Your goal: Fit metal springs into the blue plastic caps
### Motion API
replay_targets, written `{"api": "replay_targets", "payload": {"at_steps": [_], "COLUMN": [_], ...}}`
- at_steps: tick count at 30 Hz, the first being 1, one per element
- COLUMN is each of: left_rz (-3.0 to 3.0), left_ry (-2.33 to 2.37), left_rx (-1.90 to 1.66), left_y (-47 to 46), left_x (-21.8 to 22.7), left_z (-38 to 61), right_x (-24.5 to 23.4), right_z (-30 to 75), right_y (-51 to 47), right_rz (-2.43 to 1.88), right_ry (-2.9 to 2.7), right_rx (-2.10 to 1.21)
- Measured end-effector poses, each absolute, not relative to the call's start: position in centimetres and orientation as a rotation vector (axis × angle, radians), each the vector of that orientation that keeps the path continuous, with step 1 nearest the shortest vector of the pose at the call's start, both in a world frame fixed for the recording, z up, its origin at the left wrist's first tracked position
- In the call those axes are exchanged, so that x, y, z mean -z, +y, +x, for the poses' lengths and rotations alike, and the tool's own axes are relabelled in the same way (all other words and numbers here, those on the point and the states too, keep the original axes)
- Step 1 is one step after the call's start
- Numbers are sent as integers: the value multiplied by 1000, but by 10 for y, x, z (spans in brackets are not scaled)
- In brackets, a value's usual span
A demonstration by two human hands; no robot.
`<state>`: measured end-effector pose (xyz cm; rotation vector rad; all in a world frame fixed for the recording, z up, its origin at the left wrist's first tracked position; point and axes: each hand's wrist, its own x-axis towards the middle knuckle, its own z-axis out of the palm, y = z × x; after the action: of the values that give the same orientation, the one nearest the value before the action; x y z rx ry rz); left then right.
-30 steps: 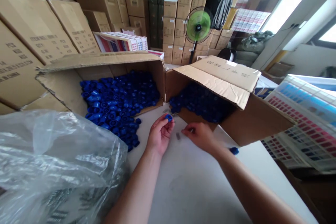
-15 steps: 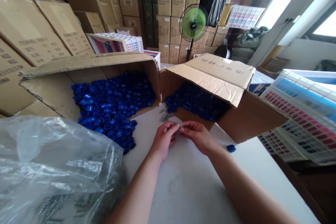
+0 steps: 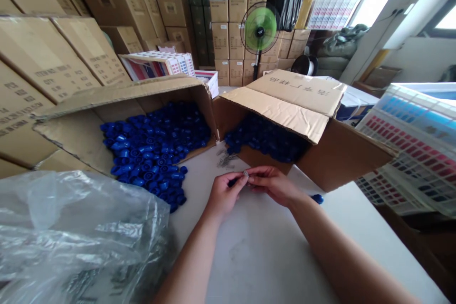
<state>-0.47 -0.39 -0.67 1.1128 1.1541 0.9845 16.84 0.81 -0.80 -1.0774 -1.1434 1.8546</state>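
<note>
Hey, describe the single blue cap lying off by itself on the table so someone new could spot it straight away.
Find the open brown cardboard box of dark blue caps on the white table. Just in front of that box, to the right of the person's right hand, lies one blue plastic cap. Unlike the heaped caps in the boxes, it sits alone on the tabletop.

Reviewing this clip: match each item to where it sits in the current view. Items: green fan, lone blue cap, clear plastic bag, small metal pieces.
Items:
1. Green fan
2. Lone blue cap
3. Clear plastic bag
4. Small metal pieces

Places:
A. On the white table, right of the right hand
B. Among stacked cartons
C. On the table, just past the left hand
D. Bottom left of the view

Pairs: 1-B, 2-A, 3-D, 4-C
</note>
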Motion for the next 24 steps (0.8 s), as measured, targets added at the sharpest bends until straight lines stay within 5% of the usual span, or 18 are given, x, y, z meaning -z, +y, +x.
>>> {"api": "replay_targets", "payload": {"at_steps": [9, 16, 24], "left_rz": [1344, 808, 976], "left_ry": [1343, 1183, 1232], "left_rx": [-1115, -1113, -1094], "left_y": [-4, 3, -1], "left_x": [9, 9, 3], "left_z": [-4, -4, -4], "right_x": [8, 0, 1], "right_z": [158, 160, 159], "right_y": [7, 8, 6], "right_rz": [-1260, -1181, -1155], "right_ry": [-1376, -1016, -1087], "right_rx": [-1526, -1733, -1746]}}
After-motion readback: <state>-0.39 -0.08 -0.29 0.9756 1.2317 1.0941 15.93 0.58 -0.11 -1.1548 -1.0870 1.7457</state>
